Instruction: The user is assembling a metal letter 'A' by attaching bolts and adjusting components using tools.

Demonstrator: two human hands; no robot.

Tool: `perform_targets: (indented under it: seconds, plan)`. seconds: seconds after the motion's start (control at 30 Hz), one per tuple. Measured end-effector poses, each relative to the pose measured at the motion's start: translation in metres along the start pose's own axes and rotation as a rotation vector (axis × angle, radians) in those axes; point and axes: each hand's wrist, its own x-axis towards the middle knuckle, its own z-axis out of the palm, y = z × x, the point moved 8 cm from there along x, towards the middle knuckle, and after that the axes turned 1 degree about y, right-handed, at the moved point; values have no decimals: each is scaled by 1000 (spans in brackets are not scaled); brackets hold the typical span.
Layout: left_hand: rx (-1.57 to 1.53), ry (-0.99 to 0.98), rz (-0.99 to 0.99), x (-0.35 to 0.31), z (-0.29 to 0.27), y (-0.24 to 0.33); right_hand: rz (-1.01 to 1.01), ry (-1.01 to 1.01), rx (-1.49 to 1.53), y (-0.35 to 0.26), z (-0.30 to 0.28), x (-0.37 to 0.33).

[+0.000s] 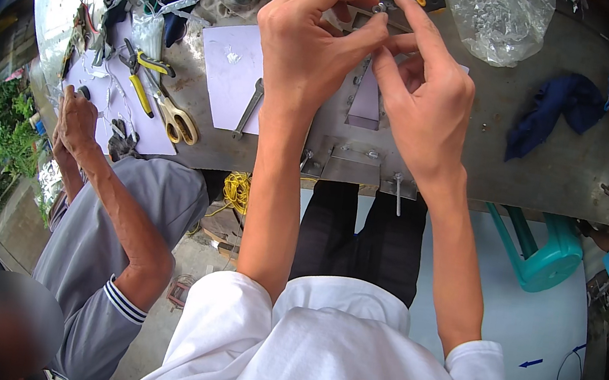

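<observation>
Well, we start up at the top of the metal table [477, 166], where a small metal piece [380, 8] sits high over the work, pinched between the thumb and index finger of the left hand [305, 40]. Close by comes the right hand [429, 91], index finger stretched toward that same piece, thumb bent below; whether it grips anything, I cannot tell. Underneath, between the wrists, lies a slotted metal plate [340, 110], partly covered by the hands. Nearer the person, a smaller metal bracket [353, 169] rests at the table's edge, a bolt [398, 195] jutting out just beside it.

Moving left, a wrench [250, 110] lies on a pale sheet [220, 98], and beyond it scissors [177, 123] and yellow-handled pliers [139, 87] lie near each other. Over on the right, a clear plastic bag [496, 19] and a dark blue cloth [557, 112]. Farther out, a co-worker in a grey shirt [108, 218] sits at left, and a teal stool [552, 269] stands at right.
</observation>
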Motion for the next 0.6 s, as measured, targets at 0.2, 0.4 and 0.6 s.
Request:
perform_targets:
  seconds: [0.2,0.4,0.6]
  plan:
    - [10,-2,51,3,1,5,-34,19,-34,-1,-1,-2]
    - [3,-21,-13,1,1,5,-124,57,-44,-4,-1,-5]
    - [-7,7,64,2,-1,8,-149,66,-36,-3,2,-6]
